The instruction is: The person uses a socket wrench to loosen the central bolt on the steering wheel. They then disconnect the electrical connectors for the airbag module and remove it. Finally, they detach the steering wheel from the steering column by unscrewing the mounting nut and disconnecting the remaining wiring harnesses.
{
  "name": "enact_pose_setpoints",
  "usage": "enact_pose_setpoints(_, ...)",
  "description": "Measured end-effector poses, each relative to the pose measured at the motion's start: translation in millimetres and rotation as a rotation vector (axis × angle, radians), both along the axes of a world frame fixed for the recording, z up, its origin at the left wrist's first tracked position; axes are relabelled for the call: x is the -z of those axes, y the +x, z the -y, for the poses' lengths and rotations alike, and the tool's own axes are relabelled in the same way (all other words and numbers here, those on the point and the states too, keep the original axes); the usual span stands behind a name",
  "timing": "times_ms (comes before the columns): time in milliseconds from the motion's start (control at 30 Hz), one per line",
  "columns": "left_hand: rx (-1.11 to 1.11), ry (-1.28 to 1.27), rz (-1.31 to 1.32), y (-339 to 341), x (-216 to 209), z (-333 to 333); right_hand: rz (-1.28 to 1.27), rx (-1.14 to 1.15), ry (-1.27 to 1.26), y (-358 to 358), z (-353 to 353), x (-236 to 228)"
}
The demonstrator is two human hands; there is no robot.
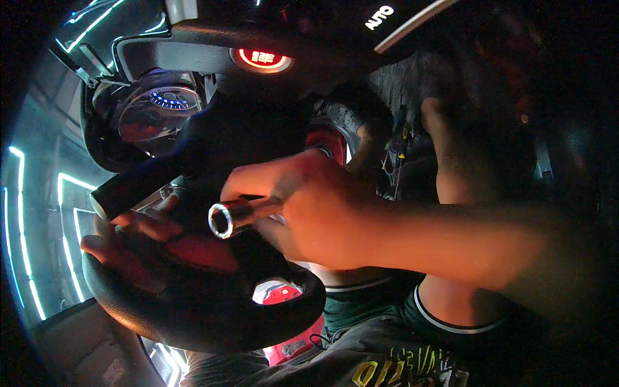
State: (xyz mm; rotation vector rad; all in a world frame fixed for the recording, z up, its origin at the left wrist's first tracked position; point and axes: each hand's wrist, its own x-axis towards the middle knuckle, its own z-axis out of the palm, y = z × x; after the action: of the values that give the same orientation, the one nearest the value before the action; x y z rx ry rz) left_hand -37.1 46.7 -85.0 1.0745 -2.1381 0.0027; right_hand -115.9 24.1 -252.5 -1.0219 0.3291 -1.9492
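Note:
In the centre my right hand (316, 206) is closed around a metal socket tool (221, 220), its round, hollow end pointing left. Behind and below that socket is the black steering wheel (193, 322). My left hand (148, 238) lies in shadow over the wheel's left part, fingers bent beneath a dark, thick bar-shaped piece (138, 187). Shadow hides whether those fingers grip this piece or the wheel. The right forearm comes in from the right and crosses above my legs.
An instrument cluster (158, 106) is lit beyond the wheel. A red-lit round button (261, 59) glows on the dashboard. Thin cables with yellow bits (400, 155) hang between my lower legs. My shorts (458, 322) and thighs are below. The right side is very dark.

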Motion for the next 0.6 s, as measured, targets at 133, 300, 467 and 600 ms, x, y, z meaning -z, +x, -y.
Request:
enact_pose_setpoints(133,-0.035,-0.029,-0.037,0,3,-7,-0.054,0.198,-0.149,15,22,3)
enact_pose_setpoints(300,-0.106,-0.049,-0.049,-14,14,6,-0.076,0.224,-0.078,22,24,13)
enact_pose_setpoints(467,-0.173,-0.087,-0.035,-22,0,4,-0.143,0.068,0.046,42,-1,5)
enact_pose_setpoints(600,0.117,0.201,-0.023,25,-44,25,-0.112,-0.032,0.120,33,-19,0)
